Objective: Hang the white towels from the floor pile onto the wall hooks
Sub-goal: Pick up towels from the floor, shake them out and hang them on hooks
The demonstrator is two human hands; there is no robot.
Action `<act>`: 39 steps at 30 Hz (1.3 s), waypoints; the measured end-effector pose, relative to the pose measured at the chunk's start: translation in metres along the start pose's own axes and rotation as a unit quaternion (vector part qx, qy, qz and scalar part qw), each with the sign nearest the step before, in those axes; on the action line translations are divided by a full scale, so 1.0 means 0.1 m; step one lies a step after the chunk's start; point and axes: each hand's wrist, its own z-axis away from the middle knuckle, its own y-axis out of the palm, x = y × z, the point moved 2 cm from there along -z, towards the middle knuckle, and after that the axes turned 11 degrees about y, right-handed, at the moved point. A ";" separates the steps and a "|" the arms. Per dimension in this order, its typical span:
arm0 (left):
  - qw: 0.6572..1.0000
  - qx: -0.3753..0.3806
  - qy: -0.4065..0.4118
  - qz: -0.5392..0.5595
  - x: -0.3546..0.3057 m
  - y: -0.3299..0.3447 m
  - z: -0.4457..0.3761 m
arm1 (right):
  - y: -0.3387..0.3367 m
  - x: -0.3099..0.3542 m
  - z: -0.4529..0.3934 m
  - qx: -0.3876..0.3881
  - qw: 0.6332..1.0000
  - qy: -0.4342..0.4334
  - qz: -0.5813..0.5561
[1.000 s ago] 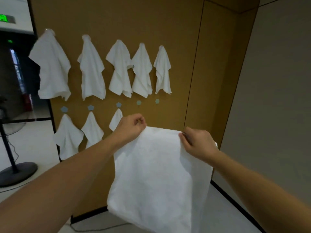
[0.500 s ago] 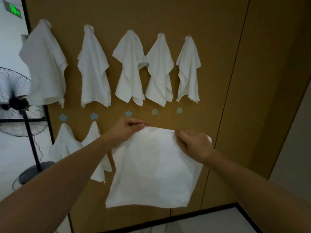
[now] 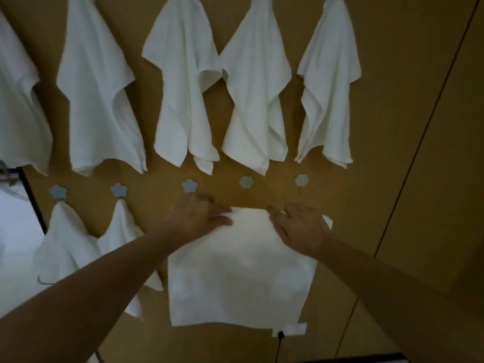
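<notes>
I hold a white towel spread flat against the brown wall. My left hand pinches its top left corner just below a bare blue flower hook. My right hand grips the top edge near the right corner. Two bare hexagon hooks sit just above the towel's top edge. Several white towels hang in the upper row. Two more towels hang from the lower left flower hooks.
A white wall socket with a black plug and its cable sits just under the held towel. A black baseboard runs along the bottom. A dark panel seam crosses the wall at the right. Part of a fan shows at the left edge.
I have stepped closer to the wall. Both hands have carried the towel up and forward until its top edge lies just below the lower row of hooks.
</notes>
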 end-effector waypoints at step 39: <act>0.933 -0.077 -0.287 0.205 0.17 2.23 -0.73 | 2.39 0.04 0.18 0.161 0.717 0.498 -0.460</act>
